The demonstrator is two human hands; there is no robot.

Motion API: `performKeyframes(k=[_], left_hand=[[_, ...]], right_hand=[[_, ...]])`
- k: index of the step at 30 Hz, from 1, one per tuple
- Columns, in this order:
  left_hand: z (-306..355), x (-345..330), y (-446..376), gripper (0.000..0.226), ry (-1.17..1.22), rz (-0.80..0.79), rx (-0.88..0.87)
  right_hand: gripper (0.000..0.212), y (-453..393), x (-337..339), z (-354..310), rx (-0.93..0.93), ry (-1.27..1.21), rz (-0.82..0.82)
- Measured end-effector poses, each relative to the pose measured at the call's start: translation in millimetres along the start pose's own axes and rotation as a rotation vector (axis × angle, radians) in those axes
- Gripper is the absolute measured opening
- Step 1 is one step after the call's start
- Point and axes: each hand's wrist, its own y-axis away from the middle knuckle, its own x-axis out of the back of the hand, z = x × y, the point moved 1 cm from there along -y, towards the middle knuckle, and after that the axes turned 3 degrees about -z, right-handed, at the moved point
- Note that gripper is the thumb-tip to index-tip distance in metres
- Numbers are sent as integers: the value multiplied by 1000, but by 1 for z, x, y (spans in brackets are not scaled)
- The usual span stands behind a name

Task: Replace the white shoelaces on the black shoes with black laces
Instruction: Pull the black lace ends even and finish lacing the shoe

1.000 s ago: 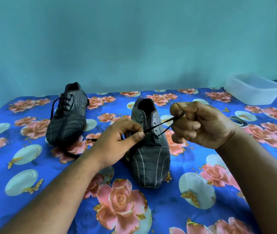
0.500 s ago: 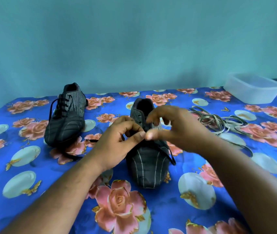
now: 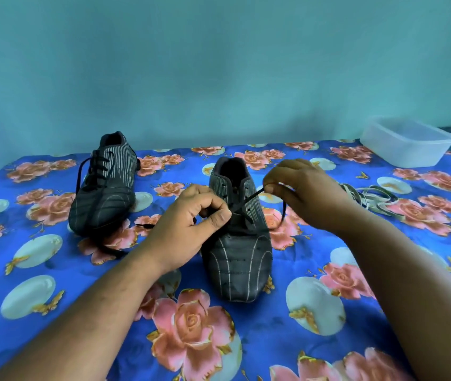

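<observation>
Black lace (image 3: 246,200): runs taut across the near shoe (image 3: 239,243), pinched at both ends.
Left hand (image 3: 188,229): grip clenched on the lace beside the eyelets.
Right hand (image 3: 305,193): grip pinching the lace's far end, raised above the shoe.
White laces (image 3: 370,198): heaped on the bench (image 3: 54,270), right of the shoe.
Other shoe (image 3: 104,188): black-laced, at left.

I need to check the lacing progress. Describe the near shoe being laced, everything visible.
The near shoe is black with thin pale stripes, looks like leather, upright on the floral cloth, toe toward the camera. Only its lower eyelets carry the black lace; upper ones look empty. The left hand pinches the lace against its left side; the right hand pulls the lace end up to the right.
</observation>
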Motion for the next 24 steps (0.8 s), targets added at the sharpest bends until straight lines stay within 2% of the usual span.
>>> performKeyframes(k=[5,7,10,13,15,17,21,24], left_hand=[[-2,1,0,14,8,-16,-7],[-4,2,0,14,14,-12,-3],[-5,2,0,13,32,10,20],[-4,1,-1,13,53,41,42],[-1,2,-1,17,43,48,33],[0,1,-2,12,36,48,25],[-1,1,-2,11,36,39,32],[-3,-2,-2,23,25,6,9]], right_hand=[[10,12,2,57,-361,145,122],[10,13,4,66,-439,79,136],[8,6,5,40,-319,-155,125],[32,-1,3,-16,-93,-278,19],[35,-3,-7,-38,43,-209,-45],[27,-4,-15,-44,97,-104,-76],[22,-3,-12,-36,123,-49,-63],[27,1,-7,-17,65,179,-34]])
